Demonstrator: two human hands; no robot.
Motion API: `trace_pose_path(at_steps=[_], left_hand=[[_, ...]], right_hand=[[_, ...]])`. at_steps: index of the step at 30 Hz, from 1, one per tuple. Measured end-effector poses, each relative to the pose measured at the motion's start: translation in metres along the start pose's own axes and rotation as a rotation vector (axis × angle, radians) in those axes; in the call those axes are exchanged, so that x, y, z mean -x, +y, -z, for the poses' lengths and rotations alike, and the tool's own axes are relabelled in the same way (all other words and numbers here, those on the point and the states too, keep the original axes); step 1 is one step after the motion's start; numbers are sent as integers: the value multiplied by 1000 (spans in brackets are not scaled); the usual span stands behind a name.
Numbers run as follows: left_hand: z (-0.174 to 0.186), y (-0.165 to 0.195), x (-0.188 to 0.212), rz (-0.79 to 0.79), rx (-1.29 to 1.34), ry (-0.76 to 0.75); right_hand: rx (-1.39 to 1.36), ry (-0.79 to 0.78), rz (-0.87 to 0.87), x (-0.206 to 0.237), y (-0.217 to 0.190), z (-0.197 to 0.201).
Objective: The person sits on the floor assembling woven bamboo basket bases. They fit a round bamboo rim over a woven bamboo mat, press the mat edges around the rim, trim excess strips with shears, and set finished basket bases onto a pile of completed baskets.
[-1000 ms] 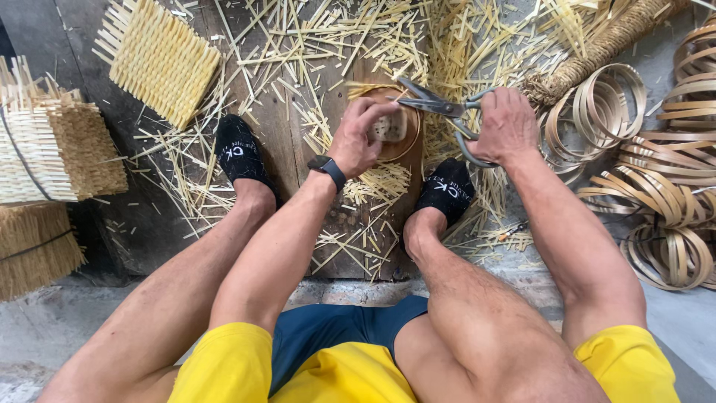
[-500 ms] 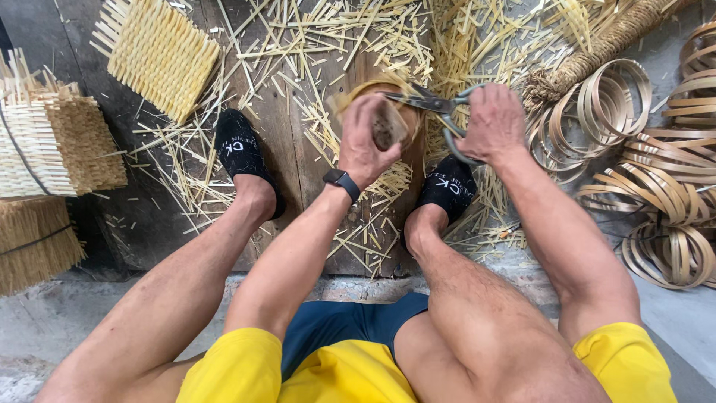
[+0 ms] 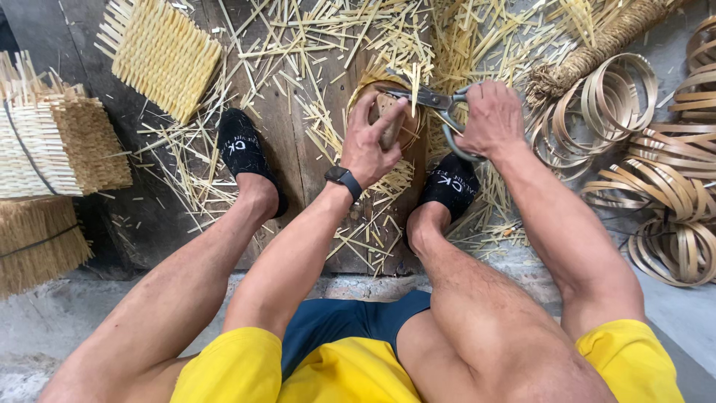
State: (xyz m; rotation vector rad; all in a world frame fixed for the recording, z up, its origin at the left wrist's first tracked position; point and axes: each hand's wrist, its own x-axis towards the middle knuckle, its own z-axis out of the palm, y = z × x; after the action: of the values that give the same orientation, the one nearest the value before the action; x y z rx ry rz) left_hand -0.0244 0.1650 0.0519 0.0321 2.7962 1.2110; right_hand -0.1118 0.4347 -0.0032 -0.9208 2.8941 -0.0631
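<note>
Left hand fingers closed round small round woven bamboo basket, between the feet. Right hand grips grey metal shears; long axis horizontal, blades pointing left over basket rim.

Dark plank floor (straw-littered), grey concrete edge

Left hand curled in grip; right hand fisted; both arms extended between knees.

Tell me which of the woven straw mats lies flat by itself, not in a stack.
The square yellow mat at the top left, lying alone on the dark boards. The other mats are piled at the left edge, some bound with a cord.
</note>
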Motion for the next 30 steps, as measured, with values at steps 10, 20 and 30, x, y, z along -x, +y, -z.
trace_pose_path(at_steps=[10, 20, 30], left_hand=[[10, 5, 0, 60, 55, 26], [31, 4, -4, 13, 9, -92], [43, -9, -18, -90, -64, -279]], right_hand=[[67, 97, 63, 6, 0, 10], [-32, -205, -34, 13, 16, -3], [16, -289, -71, -10, 4, 2]])
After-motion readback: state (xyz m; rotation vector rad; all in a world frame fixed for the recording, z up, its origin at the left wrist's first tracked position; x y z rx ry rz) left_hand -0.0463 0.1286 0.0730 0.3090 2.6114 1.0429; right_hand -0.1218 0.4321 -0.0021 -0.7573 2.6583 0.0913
